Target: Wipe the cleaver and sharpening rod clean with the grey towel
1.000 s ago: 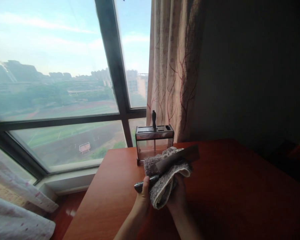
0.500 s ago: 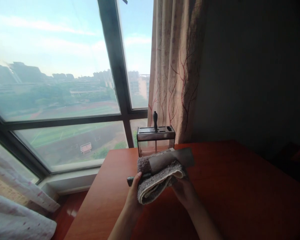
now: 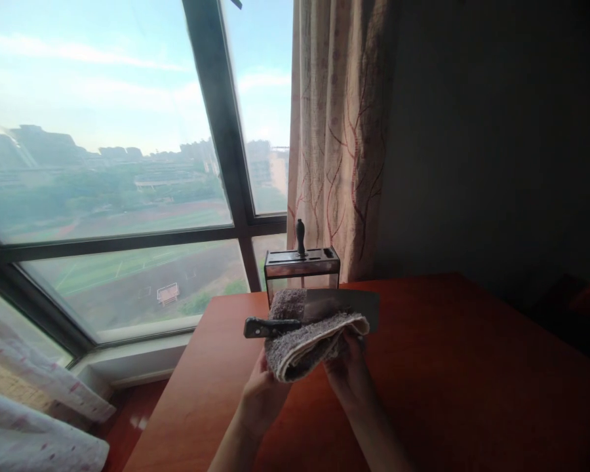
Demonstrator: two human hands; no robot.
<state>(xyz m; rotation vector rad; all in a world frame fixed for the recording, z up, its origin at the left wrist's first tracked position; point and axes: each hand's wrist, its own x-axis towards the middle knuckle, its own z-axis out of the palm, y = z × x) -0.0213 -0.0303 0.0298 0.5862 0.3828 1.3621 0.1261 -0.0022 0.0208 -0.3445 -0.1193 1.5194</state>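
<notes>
A folded grey-brown towel (image 3: 309,351) is held up over the table, wrapped around a cleaver (image 3: 341,303). The cleaver's dark riveted handle (image 3: 265,327) sticks out to the left, and its broad blade shows between the towel's folds and past them on the right. My left hand (image 3: 264,393) grips the towel from below on its left side, just under the handle. On the right, my right hand (image 3: 347,367) is closed on the towel from underneath; its fingers are partly hidden by the cloth.
Behind the towel stands a knife block (image 3: 302,262) with clear sides and one dark-handled tool upright in it. The reddish wooden table (image 3: 452,354) extends to the right. A window (image 3: 128,269) and a patterned curtain (image 3: 337,131) are at the back.
The cleaver's handle has come further into view and lies more level. My left thumb has gone from the upper side of the towel to below it.
</notes>
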